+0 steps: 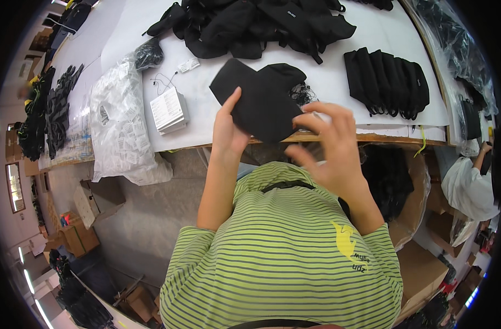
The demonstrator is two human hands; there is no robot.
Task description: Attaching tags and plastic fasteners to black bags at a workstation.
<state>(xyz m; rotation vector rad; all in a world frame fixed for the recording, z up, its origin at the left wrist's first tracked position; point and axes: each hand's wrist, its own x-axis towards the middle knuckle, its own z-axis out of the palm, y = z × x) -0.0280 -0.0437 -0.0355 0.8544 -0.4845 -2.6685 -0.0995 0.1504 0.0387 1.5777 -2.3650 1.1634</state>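
My left hand (231, 126) grips a black cloth item (258, 101), roughly cap-shaped, with the thumb across its front. The item is held up over the front edge of the table. At its right edge is my right hand (332, 140), slightly blurred, with thumb and fingers apart. Whether a fingertip touches the cloth I cannot tell. Just behind the held item lie another black cloth piece (286, 72) and a tangle of thin black cords (302, 94). A stack of white printed cards (170, 111) lies left of my left hand.
A large heap of black cloth items (256, 24) covers the back of the white table (316, 77). Overlapping black pieces (387, 82) lie in a row at right. A clear bag of white labels (121, 115) hangs over the left edge. Another person (469, 186) is at far right.
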